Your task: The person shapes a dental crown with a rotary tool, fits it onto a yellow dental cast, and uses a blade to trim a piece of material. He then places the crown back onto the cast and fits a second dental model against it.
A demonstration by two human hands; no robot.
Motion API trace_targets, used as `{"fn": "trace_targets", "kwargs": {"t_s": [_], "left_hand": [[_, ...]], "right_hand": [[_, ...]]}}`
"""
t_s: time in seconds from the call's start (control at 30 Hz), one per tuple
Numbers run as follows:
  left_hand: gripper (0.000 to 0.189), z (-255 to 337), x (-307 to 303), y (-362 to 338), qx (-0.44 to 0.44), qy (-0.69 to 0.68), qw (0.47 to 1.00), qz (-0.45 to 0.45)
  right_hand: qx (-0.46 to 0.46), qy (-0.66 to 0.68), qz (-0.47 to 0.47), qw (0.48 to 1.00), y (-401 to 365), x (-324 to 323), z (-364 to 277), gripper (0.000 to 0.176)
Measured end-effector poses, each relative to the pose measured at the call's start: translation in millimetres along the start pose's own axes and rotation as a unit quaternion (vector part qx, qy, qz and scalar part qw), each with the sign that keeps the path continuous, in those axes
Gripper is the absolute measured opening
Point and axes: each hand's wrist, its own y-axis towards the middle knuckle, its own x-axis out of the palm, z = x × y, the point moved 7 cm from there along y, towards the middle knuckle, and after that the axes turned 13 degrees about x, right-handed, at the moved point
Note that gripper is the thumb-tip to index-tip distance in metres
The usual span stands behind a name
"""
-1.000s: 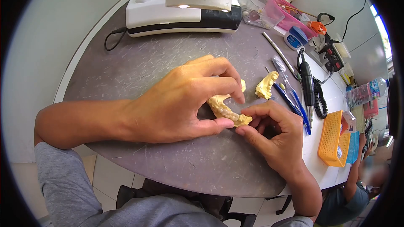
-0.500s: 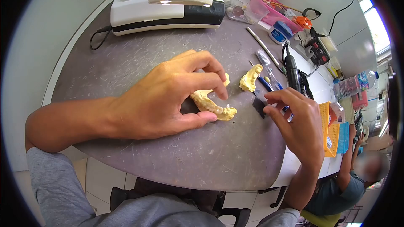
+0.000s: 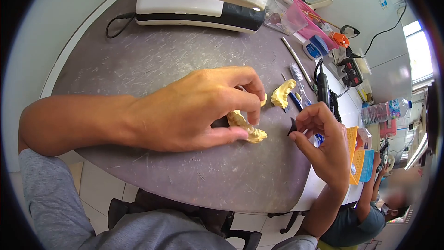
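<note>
My left hand (image 3: 199, 111) arches over a yellow plaster dental cast (image 3: 257, 136) on the table. Its thumb rests at the near side and its fingers curl round the far side. The hand hides most of this cast. My right hand (image 3: 326, 143) pinches a small, thin black piece (image 3: 292, 127) between thumb and fingertips, above the table. A second yellow dental cast (image 3: 282, 93) lies just beyond, between the two hands and touched by neither.
Behind the right hand lie a small brush (image 3: 296, 71), a metal rod (image 3: 297, 58) and a black handpiece (image 3: 323, 85). A white-and-black machine (image 3: 185, 18) stands at the back. Yellow (image 3: 354, 148) and blue baskets (image 3: 366, 166) stand at right, near another person (image 3: 356, 227).
My right hand has picked up the black piece from the table. My left hand has closed further over the cast, hiding more of it. The view has shifted slightly.
</note>
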Motion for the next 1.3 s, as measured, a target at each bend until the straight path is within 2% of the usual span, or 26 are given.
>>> {"fn": "trace_targets", "kwargs": {"t_s": [0.07,0.3,0.43,0.5,0.6,0.67,0.7,0.77,0.8,0.87,0.9,0.97,1.0,1.07,1.1,1.13,1.2,1.3], "left_hand": [[0.017,-1.4,-0.2,-0.8,-0.001,0.001,1.0,0.002],[0.011,-2.7,0.1,-1.7,0.002,-0.002,1.0,0.012],[0.01,-1.3,-1.2,0.5,0.034,0.001,0.999,0.02],[0.009,-3.6,3.5,3.7,0.033,-0.028,0.999,-0.022],[0.01,-5.3,5.4,13.3,0.062,-0.043,0.996,-0.038],[0.01,-8.5,6.1,16.3,0.044,-0.071,0.995,-0.049],[0.011,-11.4,7.4,15.9,0.026,-0.097,0.993,-0.063],[0.012,-11.5,5.0,14.9,0.035,-0.101,0.992,-0.059],[0.013,-11.4,4.7,14.1,0.043,-0.104,0.992,-0.057],[0.014,-13.6,5.6,13.6,0.04,-0.11,0.992,-0.05],[0.015,-14.7,5.0,13.4,0.038,-0.11,0.992,-0.043],[0.016,-14.3,4.5,12.8,0.042,-0.097,0.994,-0.038],[0.016,-14.1,4.9,12.3,0.048,-0.084,0.995,-0.037],[0.016,-14.5,5.3,12.1,0.051,-0.083,0.995,-0.033],[0.016,-14.7,4.9,11.9,0.053,-0.08,0.995,-0.03],[0.016,-15.1,4.6,11.8,0.053,-0.079,0.995,-0.03],[0.015,-16.2,4.9,11.3,0.044,-0.103,0.993,-0.029],[0.014,-13.8,3.3,11.7,0.06,-0.092,0.994,-0.024]], "right_hand": [[0.009,0.031,-0.016,0.999,0.2,1.5,0.3,0.029],[0.031,0.128,-0.086,0.988,4.6,12.2,8.1,0.028],[0.01,0.156,-0.134,0.979,8.5,22.0,11.1,0.019],[0.001,0.152,-0.145,0.978,9.6,20.2,9.3,0.016],[0.018,0.172,-0.18,0.968,8.1,19.4,8.5,0.012],[-0.013,0.21,-0.111,0.971,8.1,10.4,2.6,0.016],[-0.011,0.208,-0.112,0.972,8.0,12.5,2.3,0.016],[-0.06,0.236,-0.021,0.97,7.6,1.5,-0.6,0.018],[-0.056,0.234,-0.022,0.97,8.8,1.5,1.6,0.018],[-0.187,0.147,0.024,0.971,1.7,-4.9,-11.3,0.023],[-0.186,0.145,0.022,0.971,1.9,-1.7,-16.4,0.023],[-0.223,0.083,0.106,0.965,-5.6,0.8,-35.6,0.027],[-0.222,0.081,0.105,0.966,-8.7,5.0,-37.1,0.027],[-0.157,0.152,0.078,0.973,-9.4,11.1,-28.3,0.027],[-0.183,0.074,0.112,0.974,-11.4,12.7,-31.2,0.028],[-0.184,0.074,0.111,0.974,-10.5,11.5,-32.7,0.028],[-0.271,-0.077,0.127,0.951,-17.0,15.7,-48.3,0.03],[-0.29,-0.091,0.139,0.942,-18.5,13.9,-50.5,0.03]]}}
